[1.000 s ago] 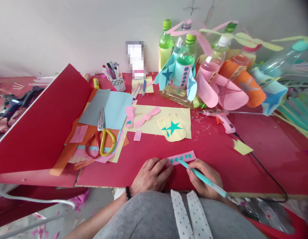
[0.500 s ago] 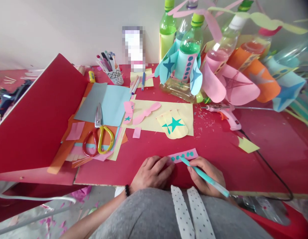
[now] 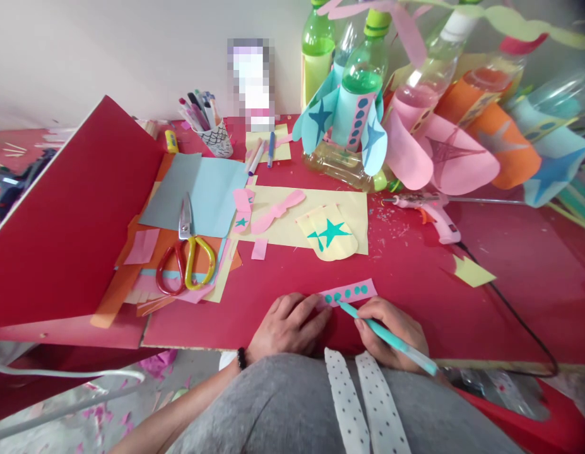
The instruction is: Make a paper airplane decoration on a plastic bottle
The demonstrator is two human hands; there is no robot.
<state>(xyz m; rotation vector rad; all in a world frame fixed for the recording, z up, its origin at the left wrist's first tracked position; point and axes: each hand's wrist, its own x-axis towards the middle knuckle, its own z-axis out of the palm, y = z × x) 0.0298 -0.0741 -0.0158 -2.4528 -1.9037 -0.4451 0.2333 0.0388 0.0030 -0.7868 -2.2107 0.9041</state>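
Across the left end of a small pink paper strip lie the fingers of my left hand, flat and pressing it to the table. A row of several teal dots runs along the strip. My right hand is closed around a teal marker, its tip at the lower edge of a dot near the strip's left end. Beyond the strip rests a rounded yellow paper piece with teal stars. To its left are a pink wavy cutout and a small pink square.
Scissors lie on coloured paper sheets at left. A pink glue gun with a black cord is at right. Decorated bottles stand at the back right; a pen cup is farther left.
The marker tip has shifted slightly left and down, away from the middle of the dot. My left hand stays on the strip. The camera view has tilted a little.
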